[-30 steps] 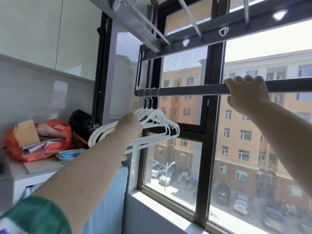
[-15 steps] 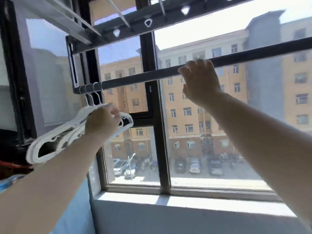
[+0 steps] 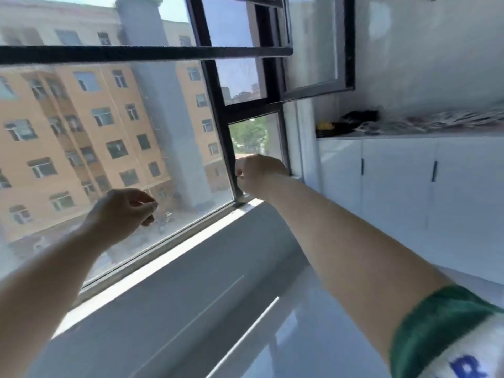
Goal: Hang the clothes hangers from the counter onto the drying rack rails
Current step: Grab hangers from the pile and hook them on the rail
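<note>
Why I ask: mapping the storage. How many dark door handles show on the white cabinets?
2. The nearer handle sits closer to the window, the farther handle to its right, both under the counter. More may lie beyond the frame's right edge.

I see a black-framed window (image 3: 218, 115) bright with daylight, and an orange apartment block (image 3: 68, 118) outside. White cabinets (image 3: 395, 181) stand at right, under a pale wall (image 3: 436, 50).

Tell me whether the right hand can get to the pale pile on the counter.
Probably yes. The right hand is by the window frame with nothing visible in its curled fingers, and nothing stands between it and the pale pile on the counter to its right.
</note>
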Available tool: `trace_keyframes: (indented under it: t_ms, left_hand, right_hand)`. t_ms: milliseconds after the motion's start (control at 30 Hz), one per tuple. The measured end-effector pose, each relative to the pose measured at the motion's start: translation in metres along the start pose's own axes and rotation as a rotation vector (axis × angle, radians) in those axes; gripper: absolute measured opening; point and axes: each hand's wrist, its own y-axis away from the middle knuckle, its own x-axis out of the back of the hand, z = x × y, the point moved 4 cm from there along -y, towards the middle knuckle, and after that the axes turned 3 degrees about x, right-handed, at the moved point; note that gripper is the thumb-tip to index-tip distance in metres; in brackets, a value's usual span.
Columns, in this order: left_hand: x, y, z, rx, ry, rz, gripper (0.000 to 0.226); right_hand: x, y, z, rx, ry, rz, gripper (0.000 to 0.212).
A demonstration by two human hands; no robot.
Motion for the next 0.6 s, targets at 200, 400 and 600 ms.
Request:
trace_keyframes:
  t_ms: [200,400,600]
  left_hand:
    - [-0.141,-0.013,0.126,-0.112,0.092,-0.173,0.018]
    - [-0.258,-0.034,0.274,-0.203,0.144,-0.235,0.025]
    - [-0.383,-0.061,0.389,-0.241,0.231,-0.349,0.018]
  right_hand:
    - [0.036,0.071,0.181,-0.271,0.071,-0.081,0.027]
    - [0.084,0.118,0.347,-0.416,0.162,-0.08,0.028]
    - [0.109,0.129,0.494,-0.525,0.224,-0.084,0.027]
